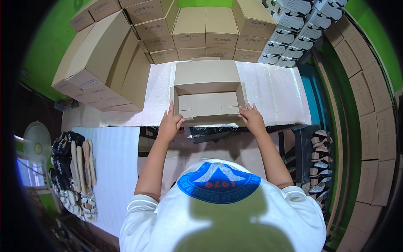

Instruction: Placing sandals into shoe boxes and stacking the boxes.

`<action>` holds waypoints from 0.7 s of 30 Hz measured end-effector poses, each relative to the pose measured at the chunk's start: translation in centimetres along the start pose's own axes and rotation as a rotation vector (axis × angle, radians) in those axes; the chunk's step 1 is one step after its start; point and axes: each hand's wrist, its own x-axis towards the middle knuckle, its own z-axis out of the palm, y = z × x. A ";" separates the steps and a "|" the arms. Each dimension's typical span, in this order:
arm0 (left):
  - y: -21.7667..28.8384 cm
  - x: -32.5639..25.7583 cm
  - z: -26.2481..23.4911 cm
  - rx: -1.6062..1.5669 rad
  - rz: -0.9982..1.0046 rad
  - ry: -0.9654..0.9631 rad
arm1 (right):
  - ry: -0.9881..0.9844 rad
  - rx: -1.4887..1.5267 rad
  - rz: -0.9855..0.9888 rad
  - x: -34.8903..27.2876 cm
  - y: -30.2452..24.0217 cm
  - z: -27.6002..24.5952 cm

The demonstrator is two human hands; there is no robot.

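An open cardboard shoebox [208, 103] sits on the pale, glittery table cover in front of me. Its lid flap [206, 72] leans back at the far side, and the inside is bare brown card. My left hand [171, 123] grips the near left corner, the index finger stretched up along the side wall and the thumb against the front. At the near right corner, my right hand [252, 119] holds the box with thumb and fingers bent over the rim. Small folded tabs show along the near wall.
Closed brown boxes [189, 27] are stacked behind the table, with white star-patterned boxes [289, 27] at the right. Larger stacked boxes [100, 63] stand left. Several sandals [73, 168] lie on a white-covered surface; heeled shoes [320, 164] line a rack at right. A fan [37, 145] stands far left.
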 end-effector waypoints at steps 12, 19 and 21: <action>0.8 0.4 -2.0 0.115 -0.088 -0.063 | -0.271 -0.115 0.108 1.8 -1.8 -3.2; 2.4 3.9 -5.0 0.287 -0.194 -0.246 | -0.430 -0.167 0.024 4.9 -1.7 -5.1; 2.1 4.8 -4.3 0.257 -0.215 -0.350 | -0.459 -0.118 0.046 5.3 -0.3 -3.8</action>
